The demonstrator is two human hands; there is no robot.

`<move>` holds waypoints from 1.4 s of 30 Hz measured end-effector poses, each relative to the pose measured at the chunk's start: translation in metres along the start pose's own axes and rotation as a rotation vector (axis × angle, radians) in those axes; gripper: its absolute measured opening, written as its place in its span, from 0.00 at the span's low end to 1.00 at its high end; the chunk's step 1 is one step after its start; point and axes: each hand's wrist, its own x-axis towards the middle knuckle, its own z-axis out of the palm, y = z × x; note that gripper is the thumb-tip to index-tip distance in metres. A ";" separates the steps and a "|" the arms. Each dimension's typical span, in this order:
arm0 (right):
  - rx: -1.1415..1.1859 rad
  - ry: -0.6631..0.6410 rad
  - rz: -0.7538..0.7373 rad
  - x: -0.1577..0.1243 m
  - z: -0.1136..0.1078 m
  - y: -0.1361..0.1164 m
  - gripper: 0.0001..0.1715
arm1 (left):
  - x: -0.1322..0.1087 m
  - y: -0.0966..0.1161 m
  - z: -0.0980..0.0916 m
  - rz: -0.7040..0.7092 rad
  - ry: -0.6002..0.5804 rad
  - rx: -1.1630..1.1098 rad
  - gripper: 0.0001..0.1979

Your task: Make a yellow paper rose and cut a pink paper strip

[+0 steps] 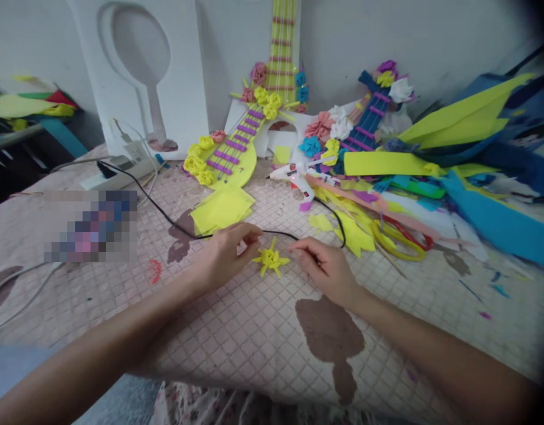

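Note:
A small yellow paper flower [272, 260] with narrow, pointed petals lies on the patterned table cover between my two hands. My left hand [230, 254] is just to its left, fingers loosely curved, with a gap between thumb and forefinger. The thumb tip is close to a petal; I cannot tell if they touch. On the flower's other side, my right hand [327, 268] has its fingers curled together, slightly apart from the petals. Whatever those fingers may hold is hidden. Behind my left hand lies a stack of yellow paper squares [223, 208].
A white glue gun [294, 174] lies behind the flower, its black cord [161, 213] running to a power strip [121, 171]. Decorated paper guitars [236, 153] lean at the back. Yellow-handled scissors [400, 251] and paper strips [497, 212] lie right. A blurred-out patch [92, 227] is left.

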 end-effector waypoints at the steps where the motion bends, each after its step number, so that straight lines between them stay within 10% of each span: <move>1: -0.024 -0.032 -0.030 -0.001 -0.001 -0.001 0.11 | 0.000 -0.001 0.000 -0.001 -0.029 0.011 0.06; 8: -0.304 0.010 -0.073 0.007 -0.020 0.008 0.07 | 0.002 -0.009 -0.003 0.010 -0.068 0.082 0.06; 18: -0.703 0.088 0.284 0.016 -0.123 0.063 0.07 | 0.004 -0.009 0.000 -0.011 -0.022 0.068 0.04; 31: -0.866 0.005 0.351 0.011 -0.118 0.087 0.07 | 0.004 -0.009 -0.006 -0.012 -0.017 0.005 0.04; 42: -0.654 0.231 0.081 0.013 -0.095 0.038 0.09 | 0.006 -0.007 -0.011 -0.042 -0.092 -0.033 0.07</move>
